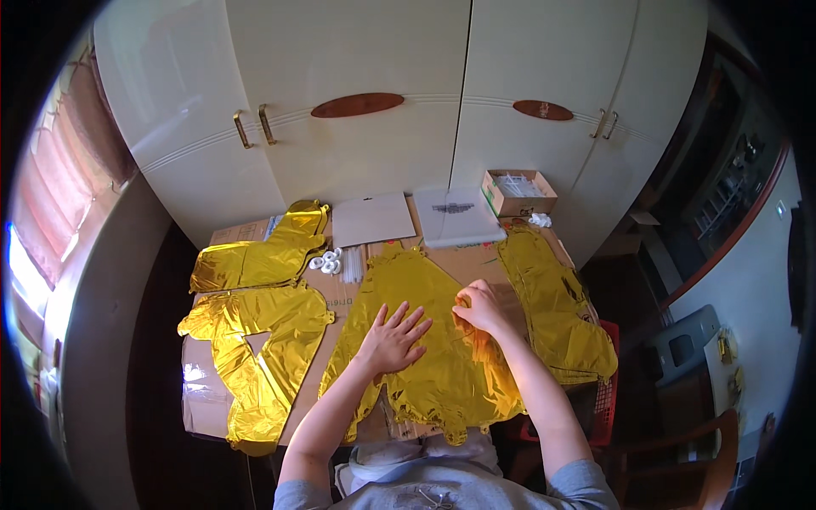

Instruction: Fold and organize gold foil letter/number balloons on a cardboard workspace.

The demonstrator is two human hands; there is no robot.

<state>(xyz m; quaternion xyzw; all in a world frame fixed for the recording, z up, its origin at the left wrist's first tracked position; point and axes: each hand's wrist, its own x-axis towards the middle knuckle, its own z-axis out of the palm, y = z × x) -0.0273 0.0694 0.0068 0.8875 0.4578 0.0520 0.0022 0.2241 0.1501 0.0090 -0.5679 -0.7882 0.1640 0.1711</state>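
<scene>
A large gold foil balloon (412, 280), uninflated, lies flat in front of me. My left hand (391, 342) rests palm down on its middle with fingers spread. At its right side my right hand (481, 306) is closed in a pinch on the foil's edge, where the material is bunched and looks orange. On the left lie two more flat gold foil pieces, a far one (242, 265) and a nearer one (289, 327) with an angular opening. Another gold foil piece (544, 293) lies to the right.
Cardboard (319, 361) covers the table. Small white rolls (325, 262) and thin clear sticks (351, 265) lie behind the foil. Farther back are a grey sheet (372, 219), a clear packet (459, 223) and an open box (510, 204). A red basket (607, 408) and wooden chair (722, 459) stand right.
</scene>
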